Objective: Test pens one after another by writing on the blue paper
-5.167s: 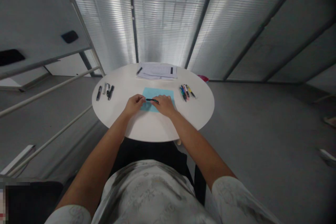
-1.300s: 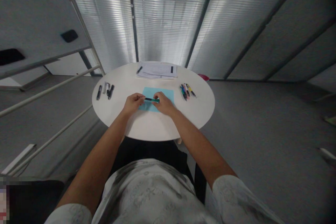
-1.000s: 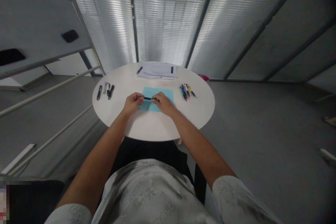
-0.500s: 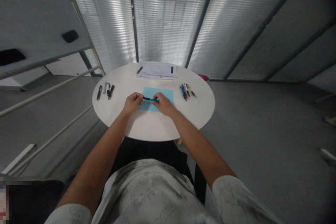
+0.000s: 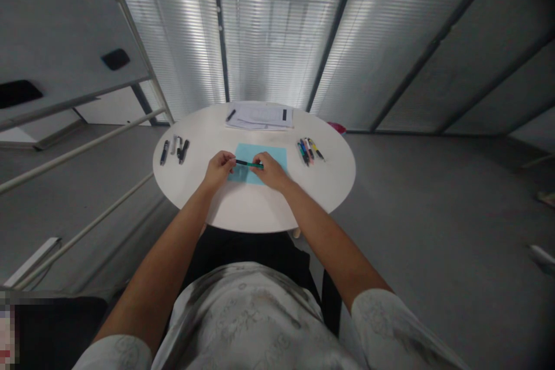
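A green and black pen (image 5: 248, 163) lies level between my hands, above a light blue sheet (image 5: 274, 154). My left hand (image 5: 220, 167) is closed with its fingertips pinching the black end. At the green end, my right hand (image 5: 269, 169) grips the barrel between thumb and fingers. Parts of both pen ends are hidden by my fingers. The blue sheet rests on the white round table (image 5: 251, 217), partly covered by my hands.
Several coloured pens (image 5: 309, 150) lie to the right of the sheet. Several dark and white pens (image 5: 178, 148) are on the left. Papers (image 5: 260, 115) are stacked at the table's far side. White rails (image 5: 87, 147) run along the left.
The pen's black end shows slightly more beside my left fingertips, which have shifted a little left. My right hand stays in nearly the same place.
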`<state>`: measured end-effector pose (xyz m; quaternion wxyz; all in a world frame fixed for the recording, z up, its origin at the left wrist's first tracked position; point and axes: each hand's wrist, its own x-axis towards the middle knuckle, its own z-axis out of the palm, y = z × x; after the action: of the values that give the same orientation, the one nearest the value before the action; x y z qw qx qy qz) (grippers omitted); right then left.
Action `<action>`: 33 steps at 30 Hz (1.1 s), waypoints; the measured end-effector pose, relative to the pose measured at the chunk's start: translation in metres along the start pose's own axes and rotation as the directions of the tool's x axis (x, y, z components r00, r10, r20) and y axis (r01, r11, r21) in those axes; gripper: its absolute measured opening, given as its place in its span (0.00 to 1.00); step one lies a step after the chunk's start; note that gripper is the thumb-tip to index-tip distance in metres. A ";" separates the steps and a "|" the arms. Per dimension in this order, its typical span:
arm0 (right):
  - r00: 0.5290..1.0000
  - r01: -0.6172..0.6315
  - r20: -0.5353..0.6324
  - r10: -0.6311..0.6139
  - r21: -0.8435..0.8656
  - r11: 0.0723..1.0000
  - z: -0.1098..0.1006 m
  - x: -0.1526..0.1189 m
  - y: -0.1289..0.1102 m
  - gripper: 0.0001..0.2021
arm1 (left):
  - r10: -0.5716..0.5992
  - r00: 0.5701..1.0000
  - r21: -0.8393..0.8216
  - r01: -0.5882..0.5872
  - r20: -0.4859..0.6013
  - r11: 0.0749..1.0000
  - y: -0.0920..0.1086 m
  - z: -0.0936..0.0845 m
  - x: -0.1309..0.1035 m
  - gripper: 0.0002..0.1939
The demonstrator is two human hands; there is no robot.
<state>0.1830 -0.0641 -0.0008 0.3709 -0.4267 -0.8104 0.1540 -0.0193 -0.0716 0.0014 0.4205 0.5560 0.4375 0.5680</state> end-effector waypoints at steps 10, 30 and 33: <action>0.997 -0.005 0.072 0.007 -0.027 1.000 -0.005 0.000 -0.005 0.12 | -0.009 1.000 0.002 0.009 -0.024 1.000 0.003 0.002 -0.001 0.08; 0.998 -0.057 -0.027 0.058 0.044 0.997 0.000 0.000 0.002 0.12 | -0.042 0.998 -0.040 0.040 -0.044 0.998 0.006 0.000 -0.002 0.07; 1.000 -0.021 -0.016 0.021 0.031 0.999 -0.001 0.000 0.003 0.06 | -0.045 0.998 -0.042 0.043 -0.053 0.998 0.009 0.001 -0.003 0.07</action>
<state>0.1853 -0.0624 -0.0019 0.3825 -0.4306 -0.8003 0.1670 -0.0182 -0.0770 0.0091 0.4321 0.5222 0.4492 0.5821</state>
